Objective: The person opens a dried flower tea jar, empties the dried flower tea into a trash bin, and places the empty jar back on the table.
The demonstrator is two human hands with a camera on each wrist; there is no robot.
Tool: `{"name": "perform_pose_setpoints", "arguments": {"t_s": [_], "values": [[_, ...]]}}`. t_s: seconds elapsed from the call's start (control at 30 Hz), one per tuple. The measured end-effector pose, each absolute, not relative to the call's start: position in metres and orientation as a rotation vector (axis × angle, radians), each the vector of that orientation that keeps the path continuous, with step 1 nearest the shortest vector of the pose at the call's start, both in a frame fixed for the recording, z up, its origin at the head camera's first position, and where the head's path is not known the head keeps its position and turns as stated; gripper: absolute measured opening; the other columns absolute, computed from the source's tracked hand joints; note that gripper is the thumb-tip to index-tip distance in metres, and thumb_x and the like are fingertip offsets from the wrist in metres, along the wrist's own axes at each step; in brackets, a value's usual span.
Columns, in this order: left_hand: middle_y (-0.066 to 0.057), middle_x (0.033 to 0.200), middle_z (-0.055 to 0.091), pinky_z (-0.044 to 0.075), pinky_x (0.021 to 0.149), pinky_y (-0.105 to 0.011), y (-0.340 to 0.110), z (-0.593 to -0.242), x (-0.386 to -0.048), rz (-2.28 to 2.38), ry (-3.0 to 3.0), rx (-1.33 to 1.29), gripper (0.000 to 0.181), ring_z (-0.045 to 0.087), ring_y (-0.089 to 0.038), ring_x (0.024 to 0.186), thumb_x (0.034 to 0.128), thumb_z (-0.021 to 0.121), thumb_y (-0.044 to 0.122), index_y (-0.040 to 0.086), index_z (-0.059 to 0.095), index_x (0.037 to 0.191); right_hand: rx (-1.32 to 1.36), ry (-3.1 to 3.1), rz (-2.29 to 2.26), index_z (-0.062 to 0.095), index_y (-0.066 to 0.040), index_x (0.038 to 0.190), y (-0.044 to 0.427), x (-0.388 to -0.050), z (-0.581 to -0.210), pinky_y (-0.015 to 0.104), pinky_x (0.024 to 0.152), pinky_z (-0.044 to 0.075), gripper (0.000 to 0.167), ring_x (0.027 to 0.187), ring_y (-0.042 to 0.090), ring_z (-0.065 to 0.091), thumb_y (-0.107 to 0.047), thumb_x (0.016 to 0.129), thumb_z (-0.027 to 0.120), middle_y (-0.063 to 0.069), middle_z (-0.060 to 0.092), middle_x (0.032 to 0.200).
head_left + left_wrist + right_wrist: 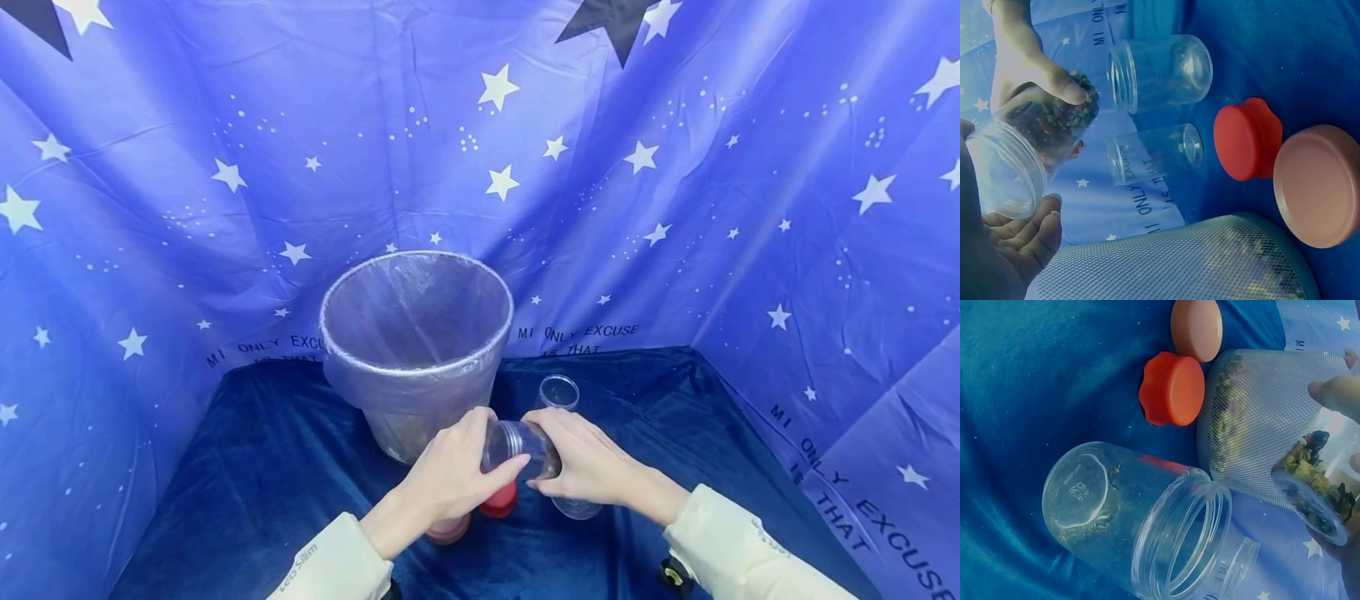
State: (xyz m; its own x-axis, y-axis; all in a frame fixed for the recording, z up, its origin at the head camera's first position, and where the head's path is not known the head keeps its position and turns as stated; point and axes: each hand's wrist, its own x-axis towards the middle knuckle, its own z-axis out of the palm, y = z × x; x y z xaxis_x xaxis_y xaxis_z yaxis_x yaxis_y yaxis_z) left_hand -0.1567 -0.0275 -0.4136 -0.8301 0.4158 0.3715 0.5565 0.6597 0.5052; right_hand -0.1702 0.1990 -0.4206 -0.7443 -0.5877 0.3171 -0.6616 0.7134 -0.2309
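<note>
Both hands hold a clear jar [1054, 131] tilted on its side, with dark green and brown dried bits gathered at its base. My left hand [453, 467] grips the ridged neck end, thumb over the top and fingers beneath. Whether a second clear piece sits at that neck, I cannot tell. Around the base end curls my right hand [588, 454], and the bits show through the base in the right wrist view. Below the hands are a red scalloped lid [1247, 139] and a pink round lid [1319, 186].
Beyond the left hand stands a mesh bin [416, 367] lined with a clear bag; yellowish-green bits show through its lower wall. A larger clear jar [1160, 72] and a smaller clear jar [1157, 153] stand upright near the right hand. Dark blue cloth [660, 467] covers the surface.
</note>
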Motion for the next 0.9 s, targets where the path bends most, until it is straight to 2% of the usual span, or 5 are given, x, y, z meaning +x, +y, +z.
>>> {"name": "perform_pose_setpoints", "arguments": {"t_s": [0.2, 0.4, 0.53, 0.73, 0.9], "values": [[-0.003, 0.09, 0.063, 0.053, 0.06, -0.025, -0.029, -0.414, -0.157, -0.926, -2.583, -0.833, 0.045, 0.065, -0.016, 0.072, 0.0871, 0.066, 0.048, 0.01, 0.054, 0.106, 1.024, -2.643, 0.475, 0.056, -0.012, 0.124, 0.2, -0.17, -0.42, 0.032, 0.077, 0.053, 0.073, 0.09, 0.008, 0.058, -0.039, 0.064, 0.087, -0.003, 0.064, 0.104], [-0.005, 0.103, 0.066, 0.058, 0.074, -0.031, -0.034, -0.415, -0.161, -0.905, -2.489, -0.929, 0.051, 0.067, -0.016, 0.086, 0.0858, 0.068, 0.044, 0.008, 0.054, 0.119, 1.142, -2.695, 0.595, 0.051, -0.017, 0.128, 0.208, -0.171, -0.408, 0.026, 0.077, 0.053, 0.07, 0.09, 0.003, 0.056, -0.037, 0.069, 0.084, -0.008, 0.058, 0.107], [-0.003, 0.107, 0.064, 0.057, 0.078, -0.03, -0.038, -0.413, -0.163, -0.871, -2.447, -1.033, 0.055, 0.064, -0.014, 0.092, 0.0851, 0.069, 0.043, 0.009, 0.052, 0.124, 1.194, -2.805, 0.686, 0.051, -0.021, 0.129, 0.211, -0.174, -0.398, 0.025, 0.078, 0.053, 0.066, 0.09, 0.002, 0.057, -0.04, 0.074, 0.083, -0.011, 0.053, 0.107], [-0.002, 0.119, 0.06, 0.055, 0.089, -0.03, -0.042, -0.41, -0.166, -0.773, -2.395, -1.179, 0.061, 0.061, -0.014, 0.105, 0.087, 0.068, 0.044, 0.008, 0.049, 0.133, 1.243, -2.875, 0.718, 0.052, -0.018, 0.128, 0.212, -0.177, -0.387, 0.027, 0.083, 0.052, 0.066, 0.094, 0.004, 0.058, -0.044, 0.075, 0.082, -0.011, 0.056, 0.108], [-0.005, 0.135, 0.053, 0.052, 0.1, -0.034, -0.043, -0.409, -0.167, -0.698, -2.381, -1.248, 0.067, 0.057, -0.018, 0.121, 0.0908, 0.065, 0.046, 0.01, 0.044, 0.143, 1.188, -2.942, 0.644, 0.053, -0.016, 0.133, 0.213, -0.178, -0.384, 0.033, 0.088, 0.053, 0.071, 0.104, 0.008, 0.06, -0.048, 0.075, 0.08, -0.006, 0.063, 0.119]]}}
